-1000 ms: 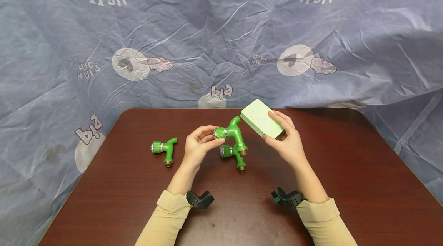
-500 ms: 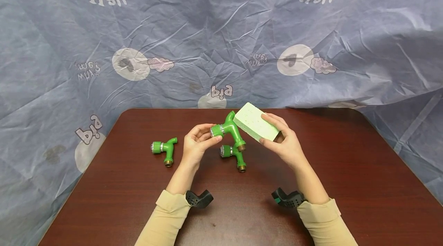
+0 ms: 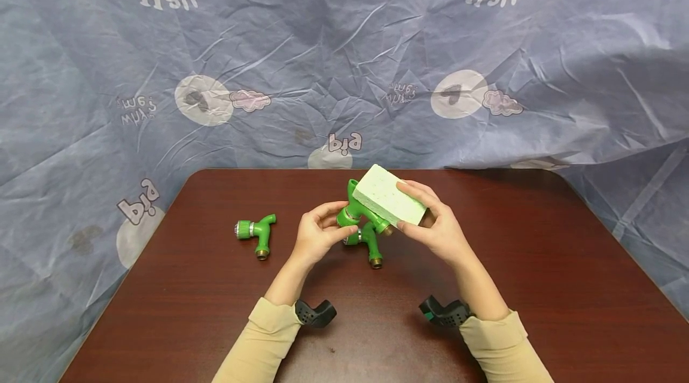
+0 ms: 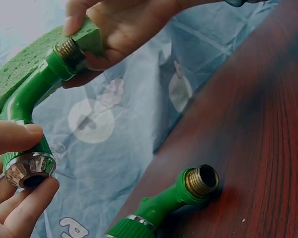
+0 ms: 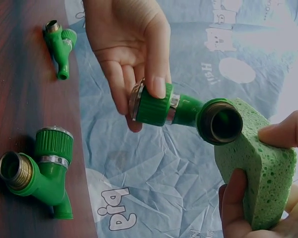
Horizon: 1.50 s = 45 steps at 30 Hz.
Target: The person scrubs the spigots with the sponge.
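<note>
My left hand (image 3: 317, 233) pinches a green faucet (image 3: 355, 209) by its ribbed knob, holding it above the table. In the right wrist view the thumb and fingers close round that knob, and the brass-threaded end points toward the camera. My right hand (image 3: 438, 224) grips a light green sponge (image 3: 389, 196) by its edges. The sponge lies against the faucet's body, covering part of it in the head view. A second green faucet (image 3: 372, 244) lies on the table just below the held one, its knob partly hidden by the left hand.
A third green faucet (image 3: 261, 234) lies on the brown table (image 3: 183, 311), left of the left hand. Behind the table hangs a wrinkled blue-grey cloth (image 3: 344, 72) with printed pictures. Each wrist wears a black camera mount (image 3: 316, 314).
The sponge has moved left and slightly down until it meets the faucet. The left hand has turned the faucet, so its threaded end now points more to the right.
</note>
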Each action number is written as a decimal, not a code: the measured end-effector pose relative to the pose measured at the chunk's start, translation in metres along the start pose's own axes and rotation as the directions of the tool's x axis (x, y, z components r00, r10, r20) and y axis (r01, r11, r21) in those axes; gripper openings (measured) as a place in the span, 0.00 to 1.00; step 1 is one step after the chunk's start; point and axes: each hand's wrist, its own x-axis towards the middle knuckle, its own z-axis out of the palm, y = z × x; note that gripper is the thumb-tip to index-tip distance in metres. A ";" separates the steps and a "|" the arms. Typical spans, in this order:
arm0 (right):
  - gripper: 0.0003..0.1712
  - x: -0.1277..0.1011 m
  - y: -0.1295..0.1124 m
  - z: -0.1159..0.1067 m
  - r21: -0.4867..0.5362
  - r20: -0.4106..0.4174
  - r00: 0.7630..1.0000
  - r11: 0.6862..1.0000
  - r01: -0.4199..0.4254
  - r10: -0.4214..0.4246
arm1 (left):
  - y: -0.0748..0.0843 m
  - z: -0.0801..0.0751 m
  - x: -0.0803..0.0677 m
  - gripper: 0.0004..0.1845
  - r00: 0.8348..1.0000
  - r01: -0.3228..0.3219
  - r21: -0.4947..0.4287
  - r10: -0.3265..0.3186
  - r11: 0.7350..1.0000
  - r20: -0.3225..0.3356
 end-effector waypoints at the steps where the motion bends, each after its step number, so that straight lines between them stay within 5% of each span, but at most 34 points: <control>1: 0.36 0.000 0.000 0.000 0.000 0.007 1.000 1.000 0.008 -0.008 | 0.000 0.000 0.000 0.26 1.000 0.001 0.012 -0.001 1.000 -0.001; 5: 0.35 0.000 -0.001 0.002 -0.003 0.033 0.999 1.000 0.022 -0.022 | -0.002 -0.001 0.000 0.26 1.000 -0.023 0.092 0.024 0.996 -0.009; 9: 0.35 -0.001 -0.003 0.003 -0.012 0.073 0.997 0.999 0.031 -0.030 | 0.014 0.002 -0.006 0.25 0.999 -0.054 0.178 0.055 0.983 0.002; 15: 0.36 -0.003 -0.007 0.007 -0.078 0.135 0.990 0.995 0.055 -0.044 | 0.025 0.004 -0.009 0.23 0.988 -0.156 0.201 0.155 0.967 0.021; 23: 0.36 -0.004 -0.011 0.000 -0.120 0.164 0.986 0.992 0.031 -0.011 | 0.026 0.000 -0.007 0.22 0.983 -0.178 0.174 0.184 0.969 -0.019; 34: 0.36 -0.001 -0.003 -0.025 -0.151 -0.083 0.996 0.988 -0.029 0.016 | 0.032 -0.006 -0.007 0.23 0.991 -0.085 0.153 0.099 0.985 -0.086; 39: 0.37 -0.001 -0.008 -0.007 -0.092 0.008 0.997 0.993 0.074 -0.073 | 0.031 -0.002 -0.008 0.23 0.994 -0.088 0.163 0.097 0.983 -0.043; 45: 0.38 -0.002 -0.010 0.010 -0.168 0.137 0.985 0.978 0.126 -0.103 | 0.029 0.001 -0.009 0.22 0.992 -0.123 0.184 0.124 0.975 0.006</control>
